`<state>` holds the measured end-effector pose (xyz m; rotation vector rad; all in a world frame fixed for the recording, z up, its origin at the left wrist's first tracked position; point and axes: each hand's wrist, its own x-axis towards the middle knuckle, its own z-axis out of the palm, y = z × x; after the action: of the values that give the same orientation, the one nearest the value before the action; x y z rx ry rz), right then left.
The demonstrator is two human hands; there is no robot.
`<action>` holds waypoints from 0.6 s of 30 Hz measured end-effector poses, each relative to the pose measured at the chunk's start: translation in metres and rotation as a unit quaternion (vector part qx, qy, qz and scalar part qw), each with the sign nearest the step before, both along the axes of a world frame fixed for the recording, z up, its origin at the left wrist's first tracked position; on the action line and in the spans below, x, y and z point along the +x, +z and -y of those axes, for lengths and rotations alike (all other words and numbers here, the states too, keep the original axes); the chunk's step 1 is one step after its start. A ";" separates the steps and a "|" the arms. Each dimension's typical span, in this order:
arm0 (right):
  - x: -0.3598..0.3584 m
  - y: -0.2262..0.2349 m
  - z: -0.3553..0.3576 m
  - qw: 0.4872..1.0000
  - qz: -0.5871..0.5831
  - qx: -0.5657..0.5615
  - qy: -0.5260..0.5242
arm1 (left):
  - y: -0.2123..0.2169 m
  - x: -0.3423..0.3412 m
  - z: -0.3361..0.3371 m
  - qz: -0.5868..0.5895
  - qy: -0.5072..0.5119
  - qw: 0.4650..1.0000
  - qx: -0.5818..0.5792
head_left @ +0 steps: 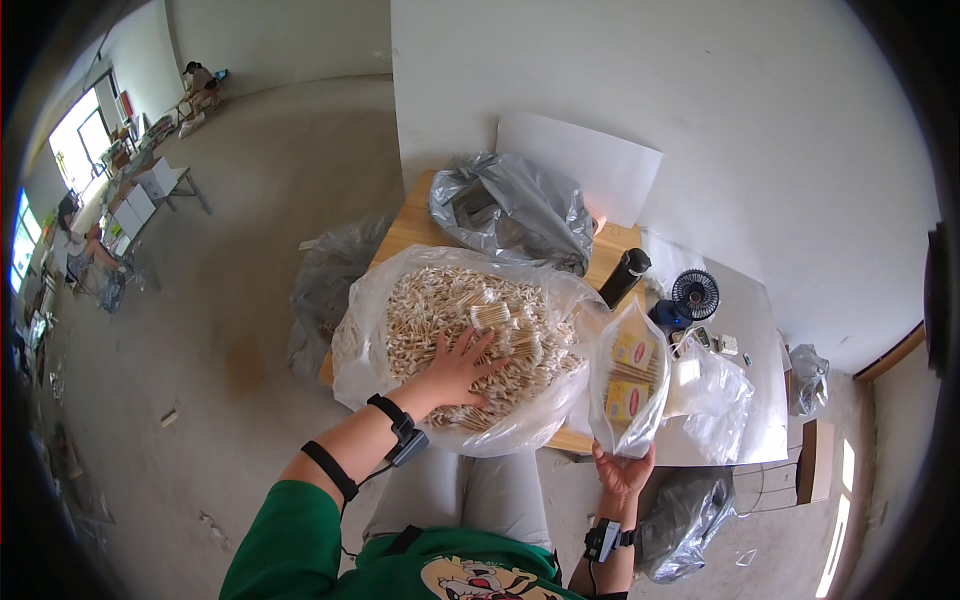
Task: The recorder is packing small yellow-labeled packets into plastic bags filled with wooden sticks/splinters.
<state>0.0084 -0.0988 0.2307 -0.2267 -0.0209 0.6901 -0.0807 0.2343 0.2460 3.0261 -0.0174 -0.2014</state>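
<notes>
A large clear plastic bag [362, 370] lies open on the wooden table, full of loose cotton swabs [430, 300]. My left hand [460, 372] rests on the swabs with its fingers spread, gripping nothing. Just beyond its fingertips, a small aligned bunch of swabs [490, 316] sits on the heap. To the right, my right hand [622, 474] holds the bottom end of a smaller clear bag [648, 405]. Inside that bag are bundled sticks and two yellow labels [626, 400] with red ovals. Its fingers are partly hidden under the plastic.
A grey plastic bag [520, 215] stands at the table's [412, 215] back. Right of it are a black bottle [626, 277], a small fan [695, 294] and crumpled clear plastic [715, 400] on a white surface [750, 300]. Two people sit far left; grey bags lie low on both sides.
</notes>
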 end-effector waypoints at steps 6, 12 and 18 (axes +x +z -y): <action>0.000 -0.018 0.016 0.997 -0.012 -0.049 -0.054 | -0.004 0.042 -0.024 -0.030 0.019 0.997 -0.064; -0.004 -0.009 0.008 0.988 -0.101 -0.048 -0.105 | 0.001 0.077 -0.055 -0.075 0.044 0.987 -0.132; -0.008 -0.006 0.009 0.987 -0.098 -0.057 -0.114 | -0.014 0.109 -0.084 -0.073 0.094 0.975 -0.186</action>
<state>0.0006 -0.1077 0.2248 -0.2663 0.2299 0.4821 0.0279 0.3188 0.2317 2.6140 0.2185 -0.3592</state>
